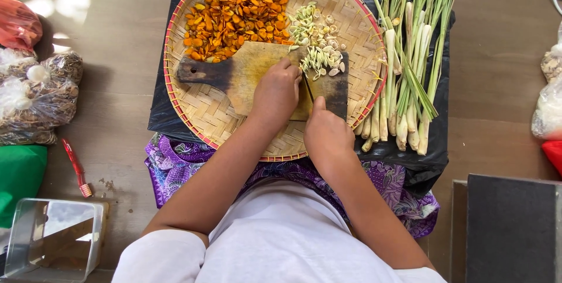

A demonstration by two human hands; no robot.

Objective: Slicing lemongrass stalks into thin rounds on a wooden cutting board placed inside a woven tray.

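A wooden cutting board (246,69) lies in a round woven tray (175,101). My left hand (278,92) presses down on the board with its fingers curled over a pale lemongrass piece, which is mostly hidden. My right hand (325,133) grips a knife (308,91); its thin blade stands on the board just right of my left fingertips. Pale lemongrass slices (319,54) are piled at the board's far right corner and on the tray. Orange sliced root pieces (234,13) fill the far left of the tray.
Whole lemongrass stalks (410,66) lie right of the tray on a black plastic sheet (433,160). A purple patterned cloth (175,163) covers my lap. Plastic bags (35,95), a red brush (76,169) and a clear container (52,236) sit left. A dark box (512,230) is near right.
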